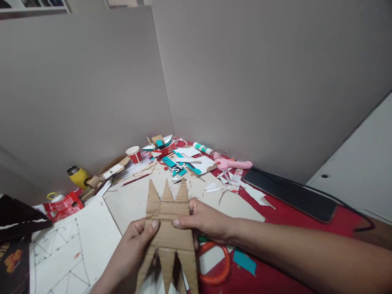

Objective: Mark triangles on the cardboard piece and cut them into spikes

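Between my two hands I hold a brown cardboard cutout (168, 234), upright and facing me. Three pointed spikes rise from its top edge, and more long points hang from its lower edge. My left hand (139, 237) grips its left side, thumb on the front. On the right edge, my right hand (203, 216) pinches it the same way, its fingers mostly hidden behind. An orange ring-shaped handle (226, 265) lies just below my right hand, beside a teal paper scrap (245, 262).
A sheet with drawn triangles (61, 253) lies left. Farther back are a yellow bottle (79, 177), a paper cup (134, 155), a small model boat (157, 143), paper scraps, a glue stick (202, 148), a pink glue gun (231, 163) and a dark phone-like slab (290, 194). Grey partitions enclose the table.
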`<state>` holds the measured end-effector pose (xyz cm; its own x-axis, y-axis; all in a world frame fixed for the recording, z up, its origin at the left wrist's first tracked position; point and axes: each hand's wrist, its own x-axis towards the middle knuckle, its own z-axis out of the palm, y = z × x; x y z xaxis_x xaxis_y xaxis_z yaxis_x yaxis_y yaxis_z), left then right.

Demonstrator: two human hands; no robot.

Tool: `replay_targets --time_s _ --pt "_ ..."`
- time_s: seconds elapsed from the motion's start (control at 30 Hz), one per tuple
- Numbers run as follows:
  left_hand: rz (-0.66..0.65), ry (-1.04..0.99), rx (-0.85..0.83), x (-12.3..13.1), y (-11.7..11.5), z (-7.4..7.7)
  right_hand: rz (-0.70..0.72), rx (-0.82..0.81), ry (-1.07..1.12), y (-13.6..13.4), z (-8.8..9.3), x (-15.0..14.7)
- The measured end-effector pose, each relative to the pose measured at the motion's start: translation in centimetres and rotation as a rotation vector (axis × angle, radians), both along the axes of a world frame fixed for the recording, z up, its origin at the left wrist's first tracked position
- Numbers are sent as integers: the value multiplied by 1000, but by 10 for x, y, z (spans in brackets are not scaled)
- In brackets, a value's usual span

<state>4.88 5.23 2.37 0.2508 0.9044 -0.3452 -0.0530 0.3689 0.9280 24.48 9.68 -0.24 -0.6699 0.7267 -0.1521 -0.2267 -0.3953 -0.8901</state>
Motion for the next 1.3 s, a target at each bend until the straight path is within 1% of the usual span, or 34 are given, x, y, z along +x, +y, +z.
replay_targets --time_s 0.07,0.1,0.17,0.2,0.27,0.33,0.37,0.4,0.43,0.47,0.5,0.57,0.6,0.63,0.67,0.73,0.83,0.9,0.93,1.0,1.03,1.07,1.1,1.13,1.17,1.2,1.27,1.3 --pt "-24 27 -20 -10 4 2 53 -26 -3 3 0 2" --pt "-40 29 -31 -15 6 4 51 -32 16 5 0 3" --pt "-97 34 -40 -24 9 10 -12 -31 47 7 1 4" --pt "-155 33 -36 -27 10 12 -42 -22 43 9 1 5" --pt "-220 40 -22 -32 12 17 -38 10 -12 10 1 5" --pt "-232 51 -20 -37 14 19 4 40 -77 11 1 6" --pt "-198 56 -19 -41 15 20 4 60 -104 11 1 6" --pt "-133 61 -12 -45 17 20 -9 93 -137 10 3 8" --pt "-45 64 3 -51 20 19 -21 154 -184 9 5 10" --pt "95 67 40 -57 23 19 -24 245 -254 7 9 12" --pt "186 63 78 -63 26 18 3 394 -365 4 13 15" --pt "297 50 146 -74 32 15 116 793 -631 -5 22 22" --pt "328 45 182 -78 35 14 162 954 -745 -10 26 25" --pt "351 47 216 -80 37 12 213 1052 -831 -15 29 27" --pt "370 55 251 -81 38 11 273 1112 -898 -20 32 29" --pt "397 91 321 -79 38 10 327 1167 -974 -28 33 30" --pt "446 185 452 -71 33 14 362 1178 -978 -31 30 31" --pt "516 255 551 -68 25 20 374 1160 -952 -29 28 32" --pt "574 310 634 -67 21 24 366 1157 -940 -26 27 34" --pt "702 469 880 -68 12 29 300 1183 -929 -19 27 39" --pt "734 722 1200 -69 8 30 246 1207 -933 -14 28 42" --pt "704 956 1481 -69 5 31 185 1236 -946 -9 28 45" --pt "659 1138 1696 -70 3 30 122 1259 -966 -3 29 49" --pt "593 1288 1858 -71 1 29 71 1280 -990 3 29 51" --pt "529 1374 1957 -71 1 26 32 1294 -1022 9 28 54" --pt "475 1420 2012 -70 1 23 -13 1305 -1062 15 27 55" --pt "381 1453 2056 -68 3 15 -98 1306 -1148 27 22 58" --pt "342 1454 2066 -67 4 11 -116 1315 -1168 32 19 59"
